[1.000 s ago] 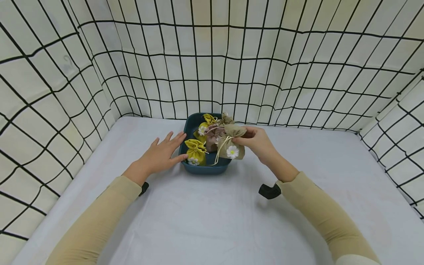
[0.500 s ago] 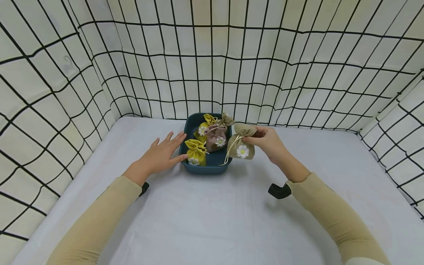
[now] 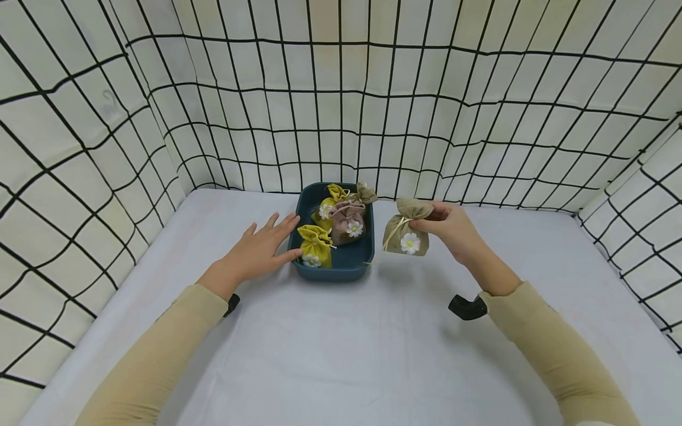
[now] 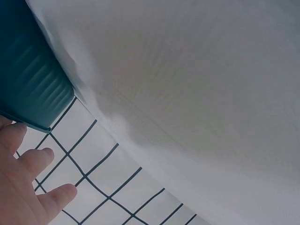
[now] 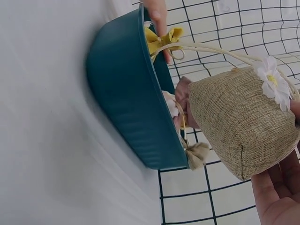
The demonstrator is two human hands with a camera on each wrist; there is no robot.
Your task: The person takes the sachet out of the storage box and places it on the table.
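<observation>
The left hand (image 3: 259, 248) lies flat on the white tabletop (image 3: 341, 355). Its fingers are straight and spread out, so its grip is apart and holds nothing. The fingertips touch the left side of the dark blue tub (image 3: 333, 273). In the left wrist view, the fingertips (image 4: 56, 196) rest right by the ribbed wall of the tub (image 4: 28, 89).

The tub sits near the back of the tabletop, close to the checked cloth wall (image 3: 341, 106). Inside it are small tied bags. A yellow bag (image 3: 315, 242) with a white flower sits at the front left. Another yellow bag (image 3: 331, 195) is at the back. A pink bag (image 3: 347, 220) with a white flower is in the middle. A tan bag (image 3: 365, 192) pokes up at the back right corner.

Just to the right of the tub, a tan burlap bag (image 3: 407, 234) with a white daisy hangs in the air above the tabletop. It is out of the tub and not touching it. The right hand (image 3: 453, 228) pinches the bag at its tied neck, so its grip is clamped on that bag. In the right wrist view, the burlap bag (image 5: 239, 124) is beside the tub's (image 5: 126, 93) outer wall, and its pale string loops toward the tub.
</observation>
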